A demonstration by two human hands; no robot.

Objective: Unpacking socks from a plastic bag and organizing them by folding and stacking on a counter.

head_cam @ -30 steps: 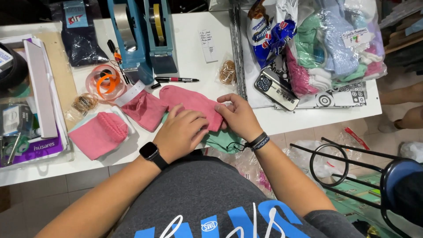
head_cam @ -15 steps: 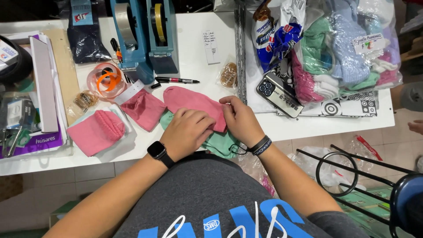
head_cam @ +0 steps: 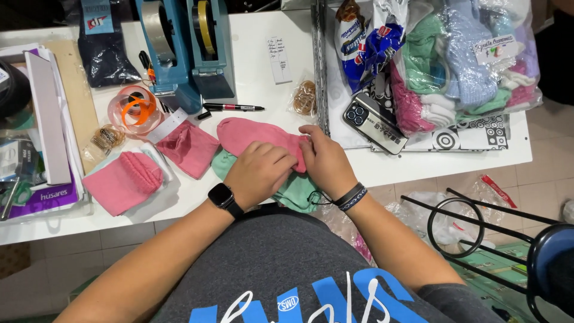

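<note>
Head view: left hand curled, knuckles up, pressing on pink knit sock at frame centre. Right hand at its 3 o'clock, fingertips pinching sock's right end. Mint green sock underneath, peeking at 6 o'clock. White table bears both. Black marker pen at 12 o'clock; folded pink sock pair at 9 o'clock; dark smartphone at 2 o'clock.

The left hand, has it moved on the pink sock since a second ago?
No, the left hand stays pressed on the pink sock, just below the black marker.
</note>
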